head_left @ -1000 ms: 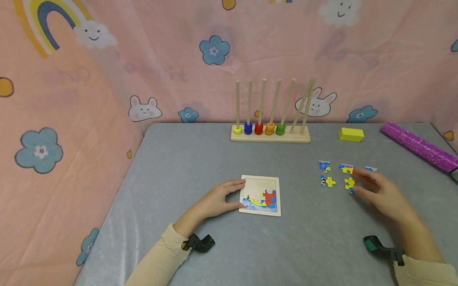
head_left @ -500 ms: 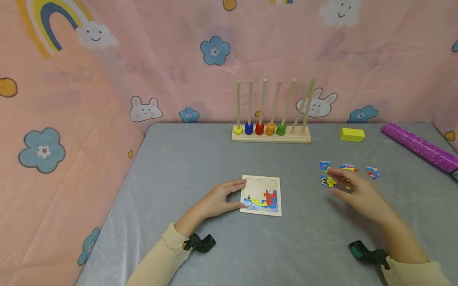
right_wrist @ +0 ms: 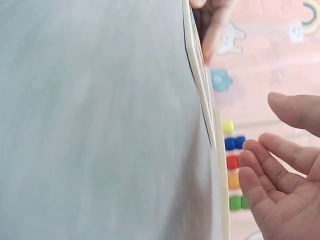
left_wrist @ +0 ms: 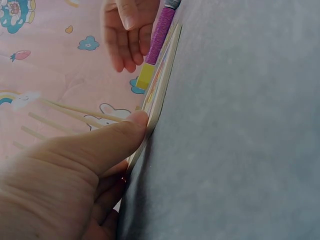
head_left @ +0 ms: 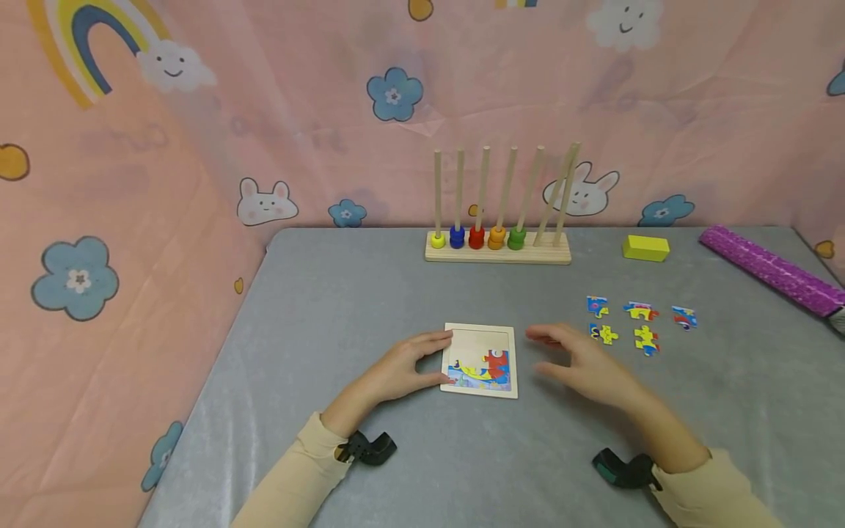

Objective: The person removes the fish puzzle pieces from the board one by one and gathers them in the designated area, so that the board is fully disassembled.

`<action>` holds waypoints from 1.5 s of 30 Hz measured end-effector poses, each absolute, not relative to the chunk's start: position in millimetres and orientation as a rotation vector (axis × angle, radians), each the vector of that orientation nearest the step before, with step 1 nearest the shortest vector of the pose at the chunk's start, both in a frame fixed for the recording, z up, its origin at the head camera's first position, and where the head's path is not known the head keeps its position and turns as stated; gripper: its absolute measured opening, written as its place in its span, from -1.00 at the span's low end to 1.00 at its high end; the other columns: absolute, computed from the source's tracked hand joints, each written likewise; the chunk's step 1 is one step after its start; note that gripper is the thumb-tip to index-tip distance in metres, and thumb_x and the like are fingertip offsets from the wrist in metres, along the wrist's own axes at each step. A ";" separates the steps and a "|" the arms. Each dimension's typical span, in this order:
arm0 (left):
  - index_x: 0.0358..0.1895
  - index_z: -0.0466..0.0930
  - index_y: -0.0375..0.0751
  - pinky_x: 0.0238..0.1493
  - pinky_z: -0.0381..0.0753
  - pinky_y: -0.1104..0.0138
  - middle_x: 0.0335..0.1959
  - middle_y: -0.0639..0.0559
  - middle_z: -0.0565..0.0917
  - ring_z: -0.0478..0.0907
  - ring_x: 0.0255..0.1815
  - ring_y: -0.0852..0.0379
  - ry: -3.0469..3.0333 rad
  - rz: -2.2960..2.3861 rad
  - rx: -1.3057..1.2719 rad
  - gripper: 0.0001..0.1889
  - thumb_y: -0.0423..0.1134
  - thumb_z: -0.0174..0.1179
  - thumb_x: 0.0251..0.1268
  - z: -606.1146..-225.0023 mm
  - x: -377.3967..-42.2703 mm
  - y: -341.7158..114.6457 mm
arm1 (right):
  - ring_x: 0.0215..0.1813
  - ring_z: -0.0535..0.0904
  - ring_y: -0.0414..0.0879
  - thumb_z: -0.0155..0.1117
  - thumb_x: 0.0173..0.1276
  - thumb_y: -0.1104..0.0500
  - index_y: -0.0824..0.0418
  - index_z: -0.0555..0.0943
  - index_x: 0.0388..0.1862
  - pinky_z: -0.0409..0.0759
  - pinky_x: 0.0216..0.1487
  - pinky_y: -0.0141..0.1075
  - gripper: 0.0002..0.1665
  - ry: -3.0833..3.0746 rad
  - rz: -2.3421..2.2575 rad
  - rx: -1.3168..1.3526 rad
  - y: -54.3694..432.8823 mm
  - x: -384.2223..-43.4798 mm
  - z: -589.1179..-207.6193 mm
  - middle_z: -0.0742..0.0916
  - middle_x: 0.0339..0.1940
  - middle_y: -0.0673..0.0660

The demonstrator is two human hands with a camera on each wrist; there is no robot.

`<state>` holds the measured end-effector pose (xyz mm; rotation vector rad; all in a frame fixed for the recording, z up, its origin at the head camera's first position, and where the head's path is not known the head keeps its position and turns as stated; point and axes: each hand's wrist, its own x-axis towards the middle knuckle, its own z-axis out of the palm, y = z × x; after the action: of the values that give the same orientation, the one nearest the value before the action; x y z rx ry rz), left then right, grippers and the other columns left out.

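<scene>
A square wooden jigsaw puzzle tray (head_left: 470,346) lies flat on the grey table, its lower part filled with joined colourful pieces and its upper left bare. My left hand (head_left: 404,369) grips the tray's left side, thumb near the lower corner and fingers at the upper one. In the left wrist view the thumb (left_wrist: 125,132) presses on the tray's rim. Just right of the tray hovers my right hand (head_left: 594,374), fingers apart and relaxed; its palm (right_wrist: 295,210) holds nothing. Several loose puzzle pieces (head_left: 646,340) lie beyond it, in two rows.
At the back stands a wooden peg rack (head_left: 498,254) with coloured beads on several upright rods. To its right are a yellow block (head_left: 645,248) and a glittery purple roll (head_left: 769,273). A patterned pink cloth (head_left: 317,132) hangs behind the table.
My right hand has moved left from over the loose pieces to beside the tray, leaving those pieces uncovered. My left hand and the tray have stayed in place.
</scene>
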<state>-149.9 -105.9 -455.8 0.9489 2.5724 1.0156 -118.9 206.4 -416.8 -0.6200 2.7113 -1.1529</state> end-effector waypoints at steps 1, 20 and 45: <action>0.36 0.34 -0.18 0.39 0.28 0.15 0.39 0.03 0.36 0.24 0.43 0.06 2.572 1.016 0.949 -0.31 -0.08 0.33 0.17 -456.1 -150.0 -105.9 | 0.19 0.48 0.09 0.34 0.24 0.21 0.29 0.45 0.23 0.49 0.19 -0.11 -0.42 2.704 -1.151 -0.625 202.2 -119.9 -417.2 0.58 0.18 0.18; 0.36 0.34 -0.17 0.38 0.29 0.14 0.39 0.04 0.35 0.24 0.43 0.06 2.561 1.027 0.951 -0.32 -0.06 0.31 0.18 -459.0 -149.1 -106.5 | 0.16 0.49 0.08 0.39 0.18 0.20 0.25 0.52 0.16 0.47 0.20 0.06 -0.46 2.725 -1.022 -0.762 163.6 -130.1 -443.2 0.58 0.13 0.17; 0.36 0.34 -0.16 0.38 0.29 0.15 0.39 0.05 0.36 0.25 0.43 0.07 2.569 1.014 0.952 -0.32 -0.05 0.31 0.18 -457.4 -150.7 -106.4 | 0.09 0.48 0.05 0.41 0.14 0.28 0.19 0.55 0.00 0.48 0.15 0.05 -0.58 2.788 -1.039 -0.782 160.2 -125.7 -445.9 0.60 0.03 0.12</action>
<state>-150.7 -106.4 -457.4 0.9519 2.5694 1.0145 -125.7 160.2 -445.9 -0.7823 2.7881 -1.0391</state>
